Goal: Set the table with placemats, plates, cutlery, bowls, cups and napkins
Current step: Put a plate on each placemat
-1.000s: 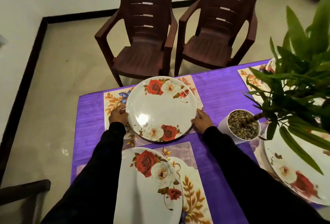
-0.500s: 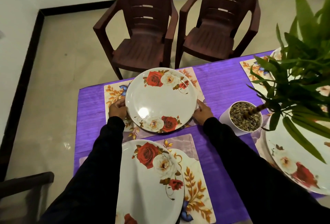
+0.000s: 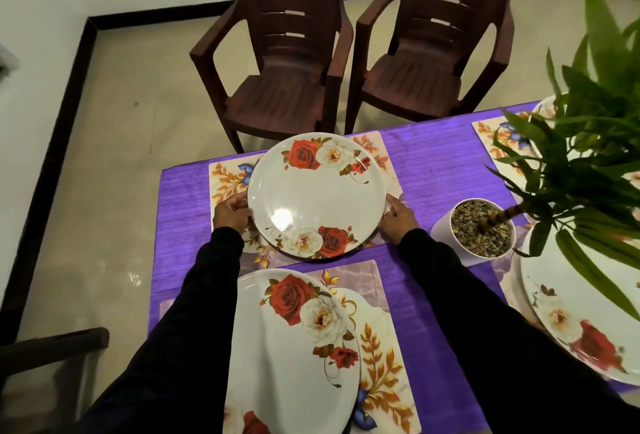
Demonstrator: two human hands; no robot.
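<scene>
the far plate [image 3: 317, 195] has slid further out on its placemat [image 3: 227, 179], left hand [image 3: 231, 213] gripping its rim, right hand [image 3: 398, 219] fingertips nudging; probably centre, then release.

The far plate [image 3: 317, 195] hides most of its placemat [image 3: 227, 175] and the fingertips of both hands; whether the left hand [image 3: 232, 213] or the right hand [image 3: 398, 220] has a grip under the rim cannot be told. At 6 o'clock the near plate [image 3: 291, 357] is cut by the bottom edge. At 3 o'clock plant leaves [image 3: 588, 163] cover another plate [image 3: 571, 312], which is cropped.
</scene>
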